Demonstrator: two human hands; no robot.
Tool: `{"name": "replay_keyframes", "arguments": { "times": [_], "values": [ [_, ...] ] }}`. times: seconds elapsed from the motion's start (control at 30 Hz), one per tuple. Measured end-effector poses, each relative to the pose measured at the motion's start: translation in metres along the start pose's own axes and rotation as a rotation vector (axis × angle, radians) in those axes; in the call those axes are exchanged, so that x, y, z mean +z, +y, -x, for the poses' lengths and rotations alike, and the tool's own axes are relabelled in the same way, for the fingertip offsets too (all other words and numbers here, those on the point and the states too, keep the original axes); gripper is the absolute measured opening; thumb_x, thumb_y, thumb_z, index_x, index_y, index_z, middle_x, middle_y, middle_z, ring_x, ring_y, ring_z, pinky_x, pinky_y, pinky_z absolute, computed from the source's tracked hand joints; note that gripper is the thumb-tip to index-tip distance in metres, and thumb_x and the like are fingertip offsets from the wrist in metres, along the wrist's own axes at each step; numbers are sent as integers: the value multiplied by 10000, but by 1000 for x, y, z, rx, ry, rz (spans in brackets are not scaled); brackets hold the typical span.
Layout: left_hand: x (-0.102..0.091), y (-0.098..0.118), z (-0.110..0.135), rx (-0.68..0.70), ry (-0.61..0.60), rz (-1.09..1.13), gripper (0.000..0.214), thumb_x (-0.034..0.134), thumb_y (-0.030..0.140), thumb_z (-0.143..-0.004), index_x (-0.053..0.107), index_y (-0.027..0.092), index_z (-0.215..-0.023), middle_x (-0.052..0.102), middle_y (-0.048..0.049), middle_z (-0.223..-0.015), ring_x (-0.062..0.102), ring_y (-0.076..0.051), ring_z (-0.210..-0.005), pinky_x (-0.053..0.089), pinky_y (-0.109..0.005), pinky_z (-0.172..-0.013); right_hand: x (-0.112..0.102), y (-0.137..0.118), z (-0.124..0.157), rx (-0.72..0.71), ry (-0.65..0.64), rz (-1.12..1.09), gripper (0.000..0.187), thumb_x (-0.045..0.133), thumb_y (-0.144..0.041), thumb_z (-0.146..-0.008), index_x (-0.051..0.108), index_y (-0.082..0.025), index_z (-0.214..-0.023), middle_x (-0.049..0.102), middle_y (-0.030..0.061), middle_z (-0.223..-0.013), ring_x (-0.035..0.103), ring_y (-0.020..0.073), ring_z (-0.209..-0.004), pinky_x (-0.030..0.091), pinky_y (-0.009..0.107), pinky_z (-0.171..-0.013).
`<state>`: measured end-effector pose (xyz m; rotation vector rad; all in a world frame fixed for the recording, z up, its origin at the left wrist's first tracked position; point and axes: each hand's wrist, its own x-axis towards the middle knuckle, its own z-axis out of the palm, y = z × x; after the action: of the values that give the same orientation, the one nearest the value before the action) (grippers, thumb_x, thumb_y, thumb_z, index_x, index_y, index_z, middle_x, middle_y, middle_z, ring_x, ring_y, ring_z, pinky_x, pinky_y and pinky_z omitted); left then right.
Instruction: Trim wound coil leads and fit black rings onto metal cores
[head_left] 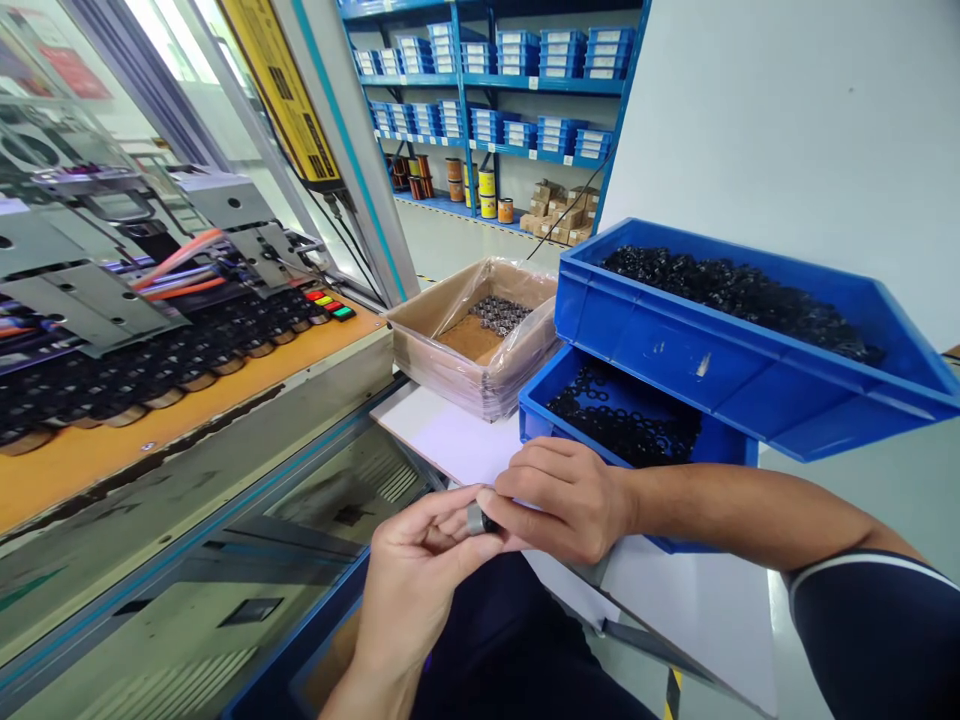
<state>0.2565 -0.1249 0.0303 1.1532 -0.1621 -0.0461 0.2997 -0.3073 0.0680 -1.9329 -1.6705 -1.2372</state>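
A small grey cylindrical part (475, 519) with a black piece at its right end sits between my two hands. My left hand (420, 545) is closed on it, thumb below and fingers behind. My right hand (559, 500) is closed too, its thumb and fingertips pressed against the black end. My fingers hide much of the part. Just beyond my right hand stands a lower blue bin (527, 412) with loose black ring-shaped pieces (626, 420) in it. Above that, a tilted upper blue bin (675, 350) holds a heap of small black pieces (735, 295).
A plastic-lined box (442, 365) with small metallic parts stands ahead on the white board (427, 430). To the left, a machine's orange ledge (202, 415) carries rows of black-topped parts (150, 385). Blue shelving (459, 100) with stacked bins is at the back.
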Motion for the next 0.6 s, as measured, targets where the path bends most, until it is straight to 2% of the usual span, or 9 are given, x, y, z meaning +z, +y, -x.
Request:
{"name": "replay_keyframes", "arguments": {
  "times": [0.1, 0.17, 0.33, 0.43, 0.5, 0.6],
  "values": [
    [3, -5, 5, 220, 121, -151, 388, 843, 65, -636, 790, 293, -945, 805, 21, -904, 754, -111, -760, 602, -158, -737, 0, -1, 0, 27, 37, -26, 182, 528, -119, -940, 643, 9, -1001, 647, 125, -871, 630, 195, -821, 584, 319, -723],
    [-1, -3, 7, 395, 132, -305, 465, 825, 23, -644, 770, 299, -1014, 789, 31, -991, 746, -108, -854, 593, -148, -779, 0, -3, -1, 69, 64, -104, 158, 528, -102, -942, 631, 7, -992, 668, 137, -894, 645, 190, -886, 598, 310, -803],
    [-14, 11, 5, 766, -72, -650, 365, 779, -15, -701, 756, 211, -987, 747, 18, -909, 706, -95, -790, 584, -167, -723, 1, -13, -3, 180, 99, -276, 120, 509, -95, -954, 608, -29, -966, 695, 128, -858, 659, 173, -860, 617, 296, -793],
    [-14, 14, 4, 843, -67, -729, 320, 777, -16, -709, 735, 181, -958, 738, 6, -893, 699, -100, -758, 576, -187, -698, 4, -16, -4, 203, 65, -315, 118, 506, -96, -958, 600, -30, -985, 692, 129, -867, 657, 165, -861, 616, 289, -796],
    [-15, 13, 4, 829, -37, -731, 299, 775, -4, -719, 724, 183, -946, 731, 2, -876, 697, -111, -762, 572, -204, -688, 0, -8, -3, 163, -22, -284, 145, 527, -155, -973, 598, -33, -1007, 694, 137, -911, 659, 178, -899, 613, 312, -811],
    [-22, 11, 8, 736, 4, -728, 263, 746, 24, -762, 703, 198, -955, 744, -21, -923, 717, -151, -856, 579, -255, -759, -32, 31, -3, 91, -192, -54, 274, 607, -292, -956, 619, -50, -1084, 693, 175, -1067, 658, 243, -1006, 603, 399, -840]
  ]
}}
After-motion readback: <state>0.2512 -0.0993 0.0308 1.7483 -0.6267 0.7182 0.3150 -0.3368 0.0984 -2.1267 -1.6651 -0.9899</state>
